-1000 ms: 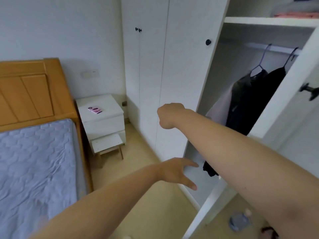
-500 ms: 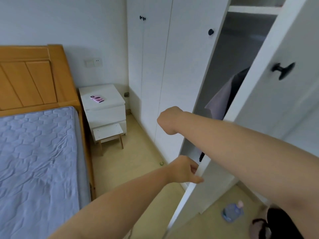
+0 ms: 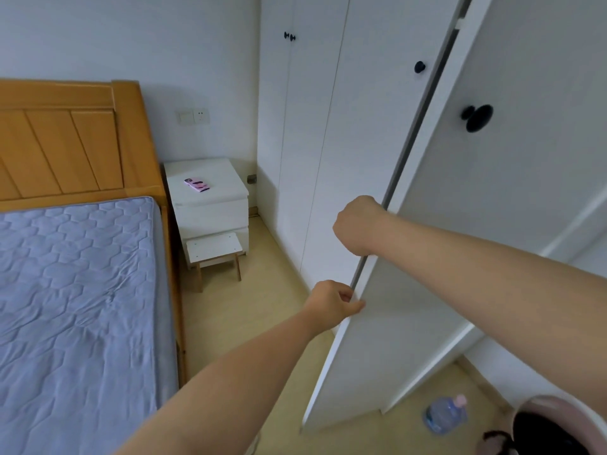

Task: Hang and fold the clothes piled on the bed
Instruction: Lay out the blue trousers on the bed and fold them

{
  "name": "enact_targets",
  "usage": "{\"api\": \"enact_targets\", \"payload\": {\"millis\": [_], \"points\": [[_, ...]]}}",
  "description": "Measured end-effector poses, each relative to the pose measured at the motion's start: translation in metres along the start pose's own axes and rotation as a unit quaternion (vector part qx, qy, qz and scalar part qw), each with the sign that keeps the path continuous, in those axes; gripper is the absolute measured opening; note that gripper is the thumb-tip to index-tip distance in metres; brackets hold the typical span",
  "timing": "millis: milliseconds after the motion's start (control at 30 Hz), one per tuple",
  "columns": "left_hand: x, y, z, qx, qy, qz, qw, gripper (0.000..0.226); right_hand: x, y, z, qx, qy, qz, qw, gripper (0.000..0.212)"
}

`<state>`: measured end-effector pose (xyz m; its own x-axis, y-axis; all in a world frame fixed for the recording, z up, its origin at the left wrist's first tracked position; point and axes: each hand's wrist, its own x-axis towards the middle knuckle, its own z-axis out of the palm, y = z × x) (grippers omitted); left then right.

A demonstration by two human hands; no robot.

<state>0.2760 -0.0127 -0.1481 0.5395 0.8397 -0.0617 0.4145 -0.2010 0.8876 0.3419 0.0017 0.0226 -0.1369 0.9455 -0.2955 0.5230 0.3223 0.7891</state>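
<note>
No clothes show in this view; the bed (image 3: 75, 290) shows only its grey-blue quilted cover. The white wardrobe's right door (image 3: 492, 208) stands almost closed, leaving a thin dark gap against the left door (image 3: 354, 126). My left hand (image 3: 333, 302) grips the free edge of the right door low down, thumb on its front face. My right hand (image 3: 358, 224) is a curled fist over the gap higher up; its fingers are hidden and nothing shows in it.
A white nightstand (image 3: 210, 205) with a pink phone (image 3: 196, 185) and a small stool (image 3: 215, 252) stand beside the wooden headboard (image 3: 65, 139). A water bottle (image 3: 445, 413) lies on the floor by the wardrobe, with a pink-rimmed bin (image 3: 538, 405) at the bottom right.
The right wardrobe door has swung nearly closed, hiding the hanging dark clothes and the shelf. My left hand went to the door's edge and took hold; my right fist stayed by the gap.
</note>
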Motion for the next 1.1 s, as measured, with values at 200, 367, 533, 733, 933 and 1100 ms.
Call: {"api": "enact_targets", "payload": {"millis": [200, 367, 533, 733, 933, 1100], "points": [[0.027, -0.006, -0.016, 0.010, 0.023, -0.006, 1.000, 0.039, 0.007, 0.005, 0.003, -0.036, 0.041, 0.004, 0.999, 0.027], [0.060, -0.011, -0.028, 0.015, 0.037, -0.008, 0.999, 0.033, 0.021, 0.019, 0.018, -0.064, 0.085, -0.054, 0.993, 0.028], [0.108, -0.016, -0.039, 0.034, 0.052, 0.003, 0.998, 0.039, 0.066, 0.047, 0.031, -0.074, 0.092, -0.087, 0.989, 0.030], [0.196, -0.022, -0.048, -0.001, 0.037, -0.017, 0.999, 0.036, 0.145, 0.091, 0.064, -0.130, 0.090, -0.098, 0.983, 0.034], [0.303, 0.003, -0.040, -0.020, -0.017, -0.070, 0.997, 0.030, 0.214, 0.162, 0.130, -0.126, 0.017, -0.048, 0.991, 0.021], [0.349, 0.041, -0.016, -0.112, -0.111, -0.050, 0.986, 0.054, 0.217, 0.207, 0.196, -0.183, 0.090, 0.097, 0.974, 0.052]]}}
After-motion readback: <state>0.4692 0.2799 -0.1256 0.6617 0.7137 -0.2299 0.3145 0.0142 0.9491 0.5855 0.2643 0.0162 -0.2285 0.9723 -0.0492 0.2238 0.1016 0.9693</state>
